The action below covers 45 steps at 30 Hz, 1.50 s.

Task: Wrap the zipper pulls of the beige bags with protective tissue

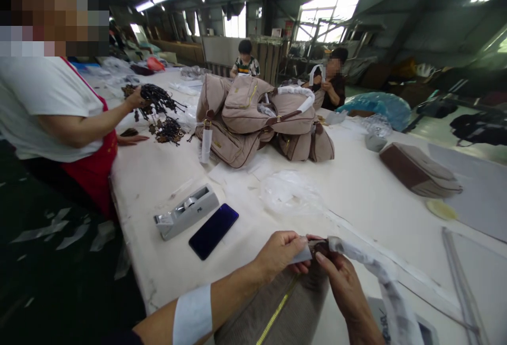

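While both hands met at the near edge of the table, they were pinching the wrapped end of a bag strap.

From the head camera, the left hand (279,254) had thumb and fingers closed on a pale bit of wrapping at the dark strap end (319,247), and the right hand (344,284) was pinched onto the same spot from the other side, so the strap end sat right between the two sets of fingertips. A white plastic-wrapped strap (380,276) trailed off to the right from there. A taupe bag (283,302) with a yellow zipper lay just under the hands. Further up the white table (356,186) sat a tape dispenser (186,211), a dark phone (214,230) beside it, and a pile of matching bags (261,120). A co-worker's hand (137,98) on the left held dark beaded cords.
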### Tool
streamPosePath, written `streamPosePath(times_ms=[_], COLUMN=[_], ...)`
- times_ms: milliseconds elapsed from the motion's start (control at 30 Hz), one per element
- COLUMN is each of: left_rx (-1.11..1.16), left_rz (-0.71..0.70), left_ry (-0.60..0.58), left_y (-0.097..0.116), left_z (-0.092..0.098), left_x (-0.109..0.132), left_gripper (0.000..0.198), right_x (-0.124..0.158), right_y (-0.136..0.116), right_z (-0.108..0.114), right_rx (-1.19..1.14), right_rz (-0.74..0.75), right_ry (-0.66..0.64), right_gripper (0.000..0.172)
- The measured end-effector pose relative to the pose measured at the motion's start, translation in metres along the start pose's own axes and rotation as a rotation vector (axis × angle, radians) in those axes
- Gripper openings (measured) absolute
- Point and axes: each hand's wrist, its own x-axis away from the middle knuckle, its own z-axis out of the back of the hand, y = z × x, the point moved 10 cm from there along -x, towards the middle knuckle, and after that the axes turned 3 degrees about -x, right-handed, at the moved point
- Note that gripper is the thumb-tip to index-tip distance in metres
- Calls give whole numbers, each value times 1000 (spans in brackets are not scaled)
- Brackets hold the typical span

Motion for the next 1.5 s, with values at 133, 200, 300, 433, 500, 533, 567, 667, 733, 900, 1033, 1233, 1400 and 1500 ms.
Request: streamPosePath(times_ms=[133, 200, 300, 433, 500, 533, 567, 667, 733, 900, 1033, 1233, 1400, 1500], left_rx=[12, -19, -71, -107, -140, -178, -237, -492, -646, -668, -292, -9, -176, -345], left_rz=[12, 28, 18, -56, -113, -150, -196, -356, -439, -451, -328, -268, -286, -366], left_ry=[33, 49, 106, 156, 155, 161, 172, 211, 211, 210, 143, 160, 211, 234], left_y=[4, 4, 5, 9, 15, 19, 25, 47, 58, 59, 33, 15, 29, 41], left_z=[1, 1, 4, 9, 10, 11, 12, 9, 3, 4, 14, 20, 17, 14], left_x=[5, 6, 5, 4, 5, 6, 7, 15, 19, 17, 11, 8, 8, 14], left_gripper=[36, 33, 27, 26, 26, 25, 23, 17, 17, 18, 26, 19, 11, 12], right_x=[-1, -2, -3, 7, 22, 31, 37, 34, 21, -1, 0, 3, 0, -5], right_y=[1, 1, -1, -5, -19, -28, -38, -55, -53, -51, -50, -46, -49, -52], right_z=[-2, -4, -7, 8, 25, 29, 29, 7, -11, -23, -19, -20, -23, -26], right_rx=[-26, -33, -15, 131, 296, 381, 454, 570, 604, 626, 565, 486, 495, 568], right_rz=[-25, -40, -39, 15, 117, 185, 259, 391, 355, 264, 239, 208, 162, 120], right_ry=[16, 14, 4, 171, 383, 461, 495, 318, 106, -70, -39, -26, -76, -138], right_gripper=[38, 38, 40, 39, 30, 26, 24, 21, 35, 27, 19, 18, 33, 30])
